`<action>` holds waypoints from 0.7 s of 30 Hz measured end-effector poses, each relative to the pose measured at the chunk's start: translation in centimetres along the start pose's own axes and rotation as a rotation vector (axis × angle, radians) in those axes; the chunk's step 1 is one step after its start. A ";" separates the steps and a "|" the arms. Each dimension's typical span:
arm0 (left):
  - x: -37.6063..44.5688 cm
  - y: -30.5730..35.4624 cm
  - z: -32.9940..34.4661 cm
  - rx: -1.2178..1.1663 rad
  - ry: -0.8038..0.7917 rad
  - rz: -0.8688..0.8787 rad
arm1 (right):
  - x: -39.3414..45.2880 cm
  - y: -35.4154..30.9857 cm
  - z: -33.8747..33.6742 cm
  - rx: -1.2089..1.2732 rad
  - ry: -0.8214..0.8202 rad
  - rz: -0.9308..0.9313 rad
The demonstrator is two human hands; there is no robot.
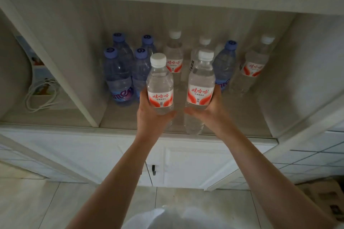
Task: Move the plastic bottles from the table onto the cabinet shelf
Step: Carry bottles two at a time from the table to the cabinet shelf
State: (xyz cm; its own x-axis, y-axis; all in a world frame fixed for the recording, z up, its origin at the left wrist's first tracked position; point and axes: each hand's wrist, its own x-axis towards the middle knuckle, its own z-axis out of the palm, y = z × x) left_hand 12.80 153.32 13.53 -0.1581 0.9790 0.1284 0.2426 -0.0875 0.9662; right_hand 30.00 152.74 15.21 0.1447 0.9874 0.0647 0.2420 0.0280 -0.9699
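Observation:
Each hand holds a clear plastic bottle with a white cap and a red-and-white label, both upright over the front of the cabinet shelf (pixel 119 119). My left hand (pixel 149 115) grips the left bottle (pixel 160 83) around its lower half. My right hand (pixel 210 109) grips the right bottle (pixel 201 87) the same way. Whether their bases touch the shelf I cannot tell. Behind them stand several bottles: blue-capped ones (pixel 119 74) at the left, another blue-capped one (pixel 224 65) further right, white-capped ones (pixel 174 52) in the middle, and one more (pixel 255 65) at the far right.
A vertical divider (pixel 61 72) bounds the compartment on the left; beyond it lie a coiled white cable (pixel 41 95) and small items. The right wall (pixel 279 72) closes the compartment. Below are white cabinet doors (pixel 186 161) with a dark handle (pixel 153 169). A tiled floor lies underneath.

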 end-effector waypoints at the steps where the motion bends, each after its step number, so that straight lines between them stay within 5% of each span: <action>1: 0.0 -0.1 0.1 0.003 0.004 -0.001 | -0.1 0.3 0.1 0.002 0.003 -0.012; 13: -0.7 -0.2 0.0 -0.014 -0.090 0.080 | -0.7 1.9 0.8 0.035 -0.019 -0.028; 21: -1.1 -2.9 -0.9 0.144 -0.143 0.111 | -2.0 2.3 0.2 -0.256 0.008 0.033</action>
State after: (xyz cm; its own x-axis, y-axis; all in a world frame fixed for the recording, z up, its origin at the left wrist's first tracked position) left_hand 11.43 152.34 10.79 0.0119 0.9818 0.1897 0.3868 -0.1794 0.9045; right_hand 30.13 150.89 12.79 0.1643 0.9857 0.0366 0.4717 -0.0459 -0.8806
